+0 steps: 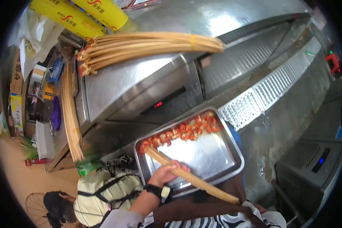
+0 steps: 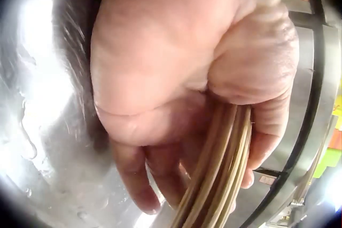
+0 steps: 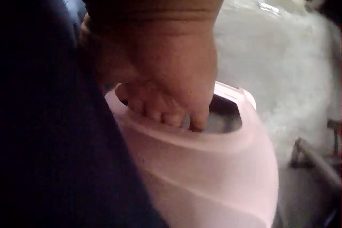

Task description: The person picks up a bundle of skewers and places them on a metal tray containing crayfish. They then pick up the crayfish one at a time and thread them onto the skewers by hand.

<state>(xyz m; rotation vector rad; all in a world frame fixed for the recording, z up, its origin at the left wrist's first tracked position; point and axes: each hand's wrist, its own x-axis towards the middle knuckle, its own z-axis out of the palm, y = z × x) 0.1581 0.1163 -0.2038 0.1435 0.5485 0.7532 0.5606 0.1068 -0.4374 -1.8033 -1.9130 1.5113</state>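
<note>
My left hand point(image 1: 165, 174) holds a bundle of bamboo skewers point(image 1: 201, 184) over a steel tray point(image 1: 237, 161). In the left wrist view, the skewers point(image 2: 222, 169) run between the thumb and the fingers of my left hand point(image 2: 181, 57). Red and pale food pieces point(image 1: 186, 131) line the tray's far side, and the bundle's far end reaches them. Down beside dark cloth, my right hand point(image 3: 165, 83) grips the edge of an opening in a pink plastic thing, like a stool point(image 3: 214, 169); its fingertips are partly hidden inside.
A thick bundle of skewers point(image 1: 148, 47) with red ends lies on the steel counter point(image 1: 114, 89). More skewers point(image 1: 69, 110) lie at the left. Yellow cling film boxes point(image 1: 68, 19) stand behind. A person's pale bag point(image 1: 97, 193) is at lower left; perforated metal grating point(image 1: 241, 108) lies right.
</note>
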